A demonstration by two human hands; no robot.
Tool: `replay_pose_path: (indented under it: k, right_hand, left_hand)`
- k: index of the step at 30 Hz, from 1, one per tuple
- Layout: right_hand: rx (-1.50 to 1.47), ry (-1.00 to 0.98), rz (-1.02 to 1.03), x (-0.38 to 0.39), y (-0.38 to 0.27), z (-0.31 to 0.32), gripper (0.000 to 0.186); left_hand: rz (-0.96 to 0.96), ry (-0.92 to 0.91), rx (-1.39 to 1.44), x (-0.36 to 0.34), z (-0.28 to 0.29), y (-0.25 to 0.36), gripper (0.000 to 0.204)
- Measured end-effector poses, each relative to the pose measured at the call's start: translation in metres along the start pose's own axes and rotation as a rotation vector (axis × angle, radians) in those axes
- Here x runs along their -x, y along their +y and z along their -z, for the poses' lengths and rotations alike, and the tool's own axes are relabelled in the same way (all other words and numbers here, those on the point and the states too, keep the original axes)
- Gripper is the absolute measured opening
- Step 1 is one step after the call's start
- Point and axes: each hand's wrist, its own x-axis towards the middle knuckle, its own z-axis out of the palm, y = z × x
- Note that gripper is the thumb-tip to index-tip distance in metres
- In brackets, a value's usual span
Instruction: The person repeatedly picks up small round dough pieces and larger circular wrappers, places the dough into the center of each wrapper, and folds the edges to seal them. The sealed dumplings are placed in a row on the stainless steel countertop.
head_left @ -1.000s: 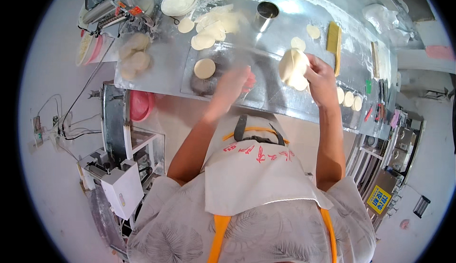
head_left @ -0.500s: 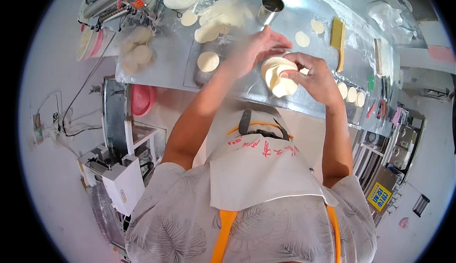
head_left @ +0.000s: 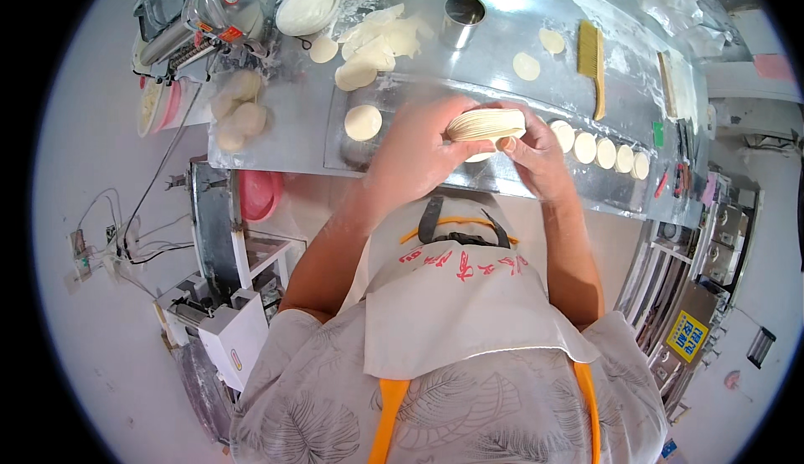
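A thick stack of thin round dough wrappers (head_left: 487,123) is held on edge between my two hands, above the near edge of the metal table. My left hand (head_left: 431,141) grips the stack's left side, with its thumb along the lower edge. From the right, my right hand (head_left: 536,156) closes on the same stack, thumb at its near side. A little of a pale round shows under the stack. To the right stands a row of small wrapper stacks (head_left: 605,152). A single dough round (head_left: 363,122) lies left of my left hand.
A metal cylinder cutter (head_left: 464,20) stands beyond my hands. Dough sheets and scraps (head_left: 381,41), a flour bowl (head_left: 308,7) and piled dough rounds (head_left: 243,112) lie leftward. A wooden brush (head_left: 593,62) and loose rounds (head_left: 527,66) are at right. A pressing machine (head_left: 201,24) occupies the far left.
The loosely fanned wrappers have been squared into an even stack. My left hand has come down onto it from near the cutter, and both hands now hold it together.
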Motion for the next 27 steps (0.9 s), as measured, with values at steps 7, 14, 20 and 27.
replay_pose_path:
  k: [7,14,20,27]
  right_hand:
    - [-0.096,0.163,-0.006,0.005,0.003,-0.011,0.045]
    - [0.505,0.12,-0.008,-0.005,-0.038,0.021,0.035]
    - [0.589,-0.005,-0.044,-0.001,-0.054,0.019,0.032]
    - [0.718,-0.187,-0.073,-0.01,-0.057,0.004,0.041]
  left_hand:
    - [-0.011,0.191,-0.09,0.015,-0.009,-0.002,0.031]
    - [0.366,0.213,0.499,0.03,0.0,-0.069,0.06]
    - [0.373,0.089,0.458,0.027,-0.003,-0.099,0.057]
    - [0.087,0.234,0.445,-0.012,-0.005,-0.087,0.052]
